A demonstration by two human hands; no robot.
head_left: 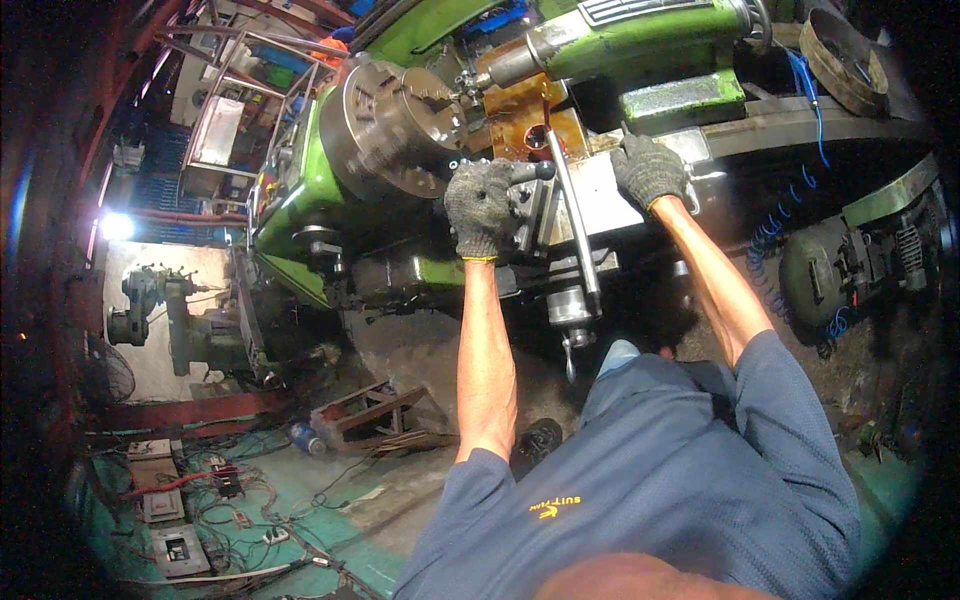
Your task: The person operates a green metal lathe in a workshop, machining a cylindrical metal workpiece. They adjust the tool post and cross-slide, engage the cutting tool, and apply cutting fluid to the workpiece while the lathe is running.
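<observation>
A green lathe stands before me, its large round chuck smeared as if turning. My left hand, in a dark grey knitted glove, is closed beside the tool post, seemingly around the inner part of a lever with a black knob. What lies under its fingers is partly hidden. My right hand, gloved alike, rests with fingers forward on a pale flat plate on the carriage. Between the hands a long metal bar slants toward me. Below it is a crank handle.
A green tailstock is at the far right, near a round metal pan. A coiled blue air hose hangs at right. Cables and electrical boxes lie on the green floor at left, near a metal frame.
</observation>
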